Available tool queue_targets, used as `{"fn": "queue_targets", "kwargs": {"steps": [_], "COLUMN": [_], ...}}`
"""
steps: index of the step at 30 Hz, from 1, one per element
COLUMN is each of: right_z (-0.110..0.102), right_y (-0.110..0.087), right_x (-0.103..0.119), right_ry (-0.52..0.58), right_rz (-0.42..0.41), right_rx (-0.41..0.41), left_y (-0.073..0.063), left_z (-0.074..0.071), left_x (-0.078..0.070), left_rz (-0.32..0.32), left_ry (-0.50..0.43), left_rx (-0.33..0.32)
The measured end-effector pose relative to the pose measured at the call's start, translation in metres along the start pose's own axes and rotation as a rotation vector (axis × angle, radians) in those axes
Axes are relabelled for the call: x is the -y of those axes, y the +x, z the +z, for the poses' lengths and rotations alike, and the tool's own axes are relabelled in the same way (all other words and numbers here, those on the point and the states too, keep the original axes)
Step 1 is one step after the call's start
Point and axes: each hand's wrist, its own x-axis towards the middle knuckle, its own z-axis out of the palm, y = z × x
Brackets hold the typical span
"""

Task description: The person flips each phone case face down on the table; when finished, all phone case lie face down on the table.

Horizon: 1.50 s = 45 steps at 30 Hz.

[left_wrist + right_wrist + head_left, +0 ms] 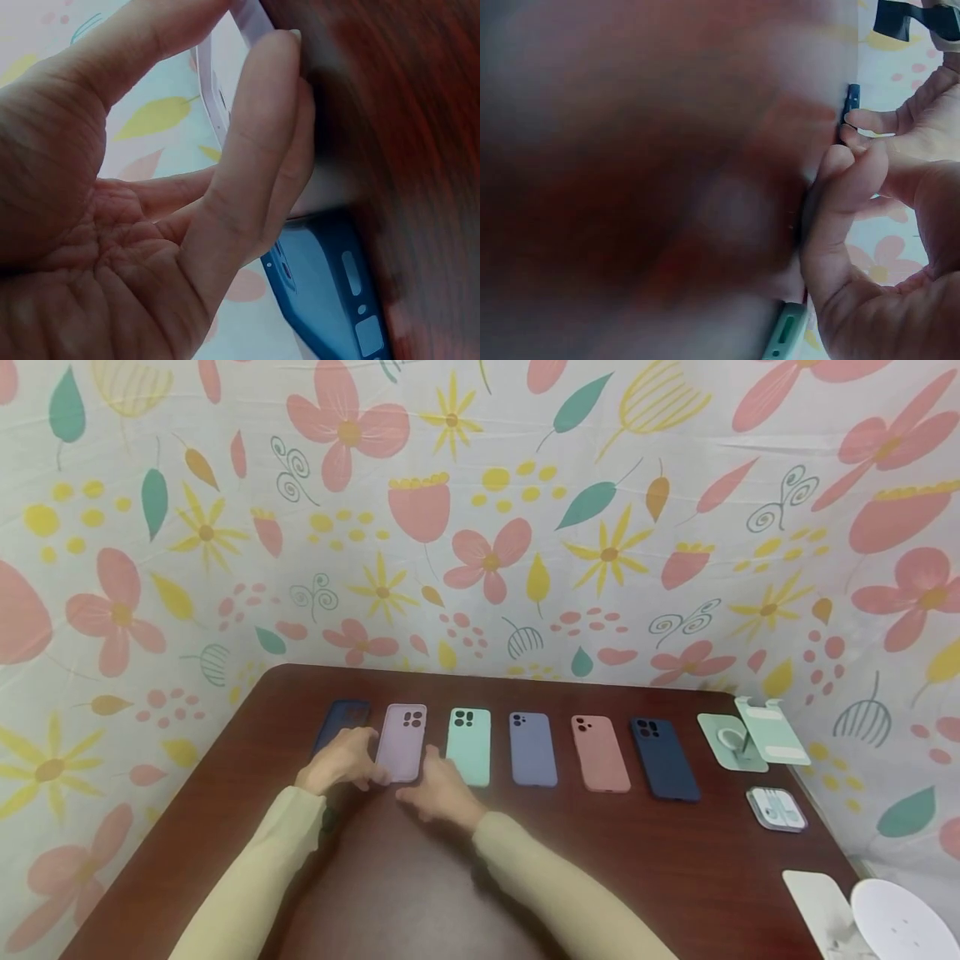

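A lilac phone case (401,743) lies on the table between my two hands, its camera cutouts at the far end. My left hand (347,760) is at its left side, with the thumb at the lower left corner and fairly straight fingers along the edge. At the lower right corner is my right hand (444,789), index finger by the right edge and thumb near the bottom edge. A dark blue case (347,714) is partly hidden behind the left hand; its port end shows in the left wrist view. To the right of the lilac case lies a mint case (472,747).
Farther right in the row lie a periwinkle case (533,750), a pink case (601,753) and a navy case (666,760). Along the right edge are a mint stand (772,735), boxed earphones (777,810) and a white stand (900,918). A floral curtain (480,485) hangs behind.
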Motion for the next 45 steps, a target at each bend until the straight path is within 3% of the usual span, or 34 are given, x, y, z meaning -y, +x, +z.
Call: {"fn": "queue_targets", "kwargs": {"steps": [8, 11, 17, 22, 24, 27, 35, 45], "right_z": [0.000, 0.004, 0.004, 0.005, 0.005, 0.007, 0.009, -0.001], "right_y": [0.014, 0.023, 0.022, 0.024, 0.026, 0.030, 0.031, 0.010], "right_x": [0.003, -0.001, 0.006, 0.007, 0.006, 0.002, -0.004, 0.005], "right_ry": [-0.027, -0.036, -0.091, -0.087, -0.082, -0.080, -0.014, 0.041], "right_rz": [0.046, 0.058, 0.054, 0.057, 0.052, 0.052, 0.037, -0.013], "right_rx": [0.015, 0.017, 0.000, 0.001, -0.004, -0.009, -0.028, -0.068], "left_y": [-0.036, -0.041, -0.037, -0.024, -0.025, -0.036, -0.037, -0.037], "left_z": [-0.012, -0.011, -0.012, -0.008, -0.007, -0.010, -0.009, -0.006], "left_x": [-0.038, -0.042, -0.039, -0.027, -0.028, -0.039, -0.038, -0.033], "left_rz": [0.012, 0.009, 0.003, 0.023, 0.027, 0.023, 0.028, 0.030], "left_ry": [-0.046, -0.028, -0.040, -0.007, 0.003, -0.021, -0.016, -0.103], "left_rx": [0.028, 0.025, 0.034, 0.053, 0.046, 0.033, 0.018, 0.003]}}
